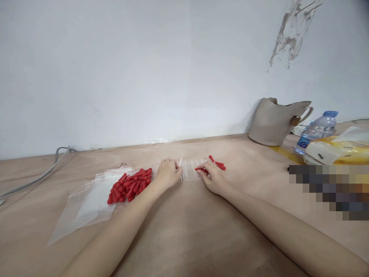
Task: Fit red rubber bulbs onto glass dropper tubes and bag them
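My left hand (168,172) is closed with its fingertips on a thin clear tube (181,161), whose end sticks up past the fingers. In my right hand (212,177) a red rubber bulb (200,169) is pinched between thumb and fingers, partly hidden by them. Between and under both hands lies a row of thin clear tubes (189,171), side by side. Just beyond my right hand a few red bulbs with slim stems (220,166) rest on the table. A pile of loose red rubber bulbs (131,185) is left of my left hand.
Clear plastic zip bags (89,204) lie flat beneath and left of the pile. A grey cable (43,175) runs along the far left. At the right stand a beige bag (271,121), a water bottle (318,129) and a yellow-white package (337,150). The wall (173,77) closes off the back.
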Available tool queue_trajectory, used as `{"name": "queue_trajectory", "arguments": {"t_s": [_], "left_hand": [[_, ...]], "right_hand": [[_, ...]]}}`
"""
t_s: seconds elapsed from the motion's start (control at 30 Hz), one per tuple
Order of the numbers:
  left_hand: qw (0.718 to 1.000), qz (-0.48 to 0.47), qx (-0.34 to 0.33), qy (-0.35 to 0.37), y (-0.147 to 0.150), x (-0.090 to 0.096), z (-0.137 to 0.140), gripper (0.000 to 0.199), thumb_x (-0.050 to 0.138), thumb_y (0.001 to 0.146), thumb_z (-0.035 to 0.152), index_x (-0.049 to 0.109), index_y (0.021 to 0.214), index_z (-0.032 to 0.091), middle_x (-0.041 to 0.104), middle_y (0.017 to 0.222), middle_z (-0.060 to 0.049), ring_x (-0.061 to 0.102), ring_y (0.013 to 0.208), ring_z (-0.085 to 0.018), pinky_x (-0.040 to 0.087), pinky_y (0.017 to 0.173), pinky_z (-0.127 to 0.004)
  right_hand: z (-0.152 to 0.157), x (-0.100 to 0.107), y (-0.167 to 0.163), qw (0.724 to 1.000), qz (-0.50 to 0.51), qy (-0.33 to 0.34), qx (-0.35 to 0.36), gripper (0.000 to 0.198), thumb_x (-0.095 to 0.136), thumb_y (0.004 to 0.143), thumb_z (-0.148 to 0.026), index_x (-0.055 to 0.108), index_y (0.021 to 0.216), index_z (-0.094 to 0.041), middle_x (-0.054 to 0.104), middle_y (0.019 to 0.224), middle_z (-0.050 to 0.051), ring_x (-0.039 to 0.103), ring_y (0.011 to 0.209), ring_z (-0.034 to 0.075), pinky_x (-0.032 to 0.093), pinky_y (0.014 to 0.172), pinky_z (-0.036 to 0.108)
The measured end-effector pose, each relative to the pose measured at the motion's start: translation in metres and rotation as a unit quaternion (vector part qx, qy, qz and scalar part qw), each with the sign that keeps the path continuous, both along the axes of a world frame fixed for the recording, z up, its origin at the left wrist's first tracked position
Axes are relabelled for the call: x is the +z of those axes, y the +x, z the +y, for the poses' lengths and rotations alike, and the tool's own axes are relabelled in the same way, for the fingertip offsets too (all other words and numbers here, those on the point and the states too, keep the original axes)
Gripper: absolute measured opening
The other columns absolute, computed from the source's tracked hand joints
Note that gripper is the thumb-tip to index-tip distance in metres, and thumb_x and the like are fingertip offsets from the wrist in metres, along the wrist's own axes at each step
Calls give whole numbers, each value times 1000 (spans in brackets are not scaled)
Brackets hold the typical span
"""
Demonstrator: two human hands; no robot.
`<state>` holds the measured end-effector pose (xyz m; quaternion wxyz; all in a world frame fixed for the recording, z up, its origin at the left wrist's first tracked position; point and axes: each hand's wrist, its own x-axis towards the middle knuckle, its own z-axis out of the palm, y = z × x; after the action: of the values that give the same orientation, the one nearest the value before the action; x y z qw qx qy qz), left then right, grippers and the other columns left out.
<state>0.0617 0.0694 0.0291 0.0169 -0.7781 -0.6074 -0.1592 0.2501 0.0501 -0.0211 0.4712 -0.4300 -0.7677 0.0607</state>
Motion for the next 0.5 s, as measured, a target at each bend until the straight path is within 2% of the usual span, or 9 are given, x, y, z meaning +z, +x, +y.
{"name": "queue_trajectory", "arguments": {"t_s": [0.03, 0.1, 0.17, 0.3, 0.5], "left_hand": [[999, -11, -43, 13, -5, -2, -7, 20, 41, 84, 28, 57, 84, 17, 62, 91, -8, 55, 92, -21, 42, 79, -29], [981, -65, -176, 43, -18, -10, -21, 18, 39, 87, 29, 50, 86, 16, 59, 84, -6, 56, 78, -17, 44, 70, -28], [968, -90, -233, 33, -31, -21, -34, 17, 35, 90, 29, 47, 87, 17, 57, 81, -4, 55, 73, -16, 43, 65, -27], [956, -105, -267, 52, -47, -38, -47, 13, 38, 91, 27, 47, 88, 17, 57, 82, -3, 55, 73, -15, 44, 65, -26], [948, -135, -274, 92, -45, -41, -42, 13, 40, 90, 22, 51, 94, 17, 58, 88, -4, 56, 79, -15, 45, 70, -26]], "right_hand": [[-2, 1, -1, 1000, 3, -5, 11, 14, 45, 85, -25, 58, 85, -20, 57, 78, 4, 52, 75, 17, 42, 71, 32], [-6, 2, -3, 999, 12, -16, 30, 13, 46, 85, -25, 58, 85, -19, 58, 76, 3, 53, 71, 16, 42, 67, 31], [-10, 1, -6, 998, 17, -35, 52, 13, 48, 84, -25, 58, 89, -19, 60, 78, 3, 54, 69, 15, 43, 65, 29], [-17, 0, -10, 994, 12, -52, 97, 19, 51, 83, -25, 58, 100, -19, 62, 87, 5, 57, 74, 15, 46, 66, 29], [-27, 8, -14, 987, -18, -54, 147, 17, 48, 85, -22, 60, 97, -20, 61, 90, 5, 57, 81, 14, 48, 73, 28]]}}
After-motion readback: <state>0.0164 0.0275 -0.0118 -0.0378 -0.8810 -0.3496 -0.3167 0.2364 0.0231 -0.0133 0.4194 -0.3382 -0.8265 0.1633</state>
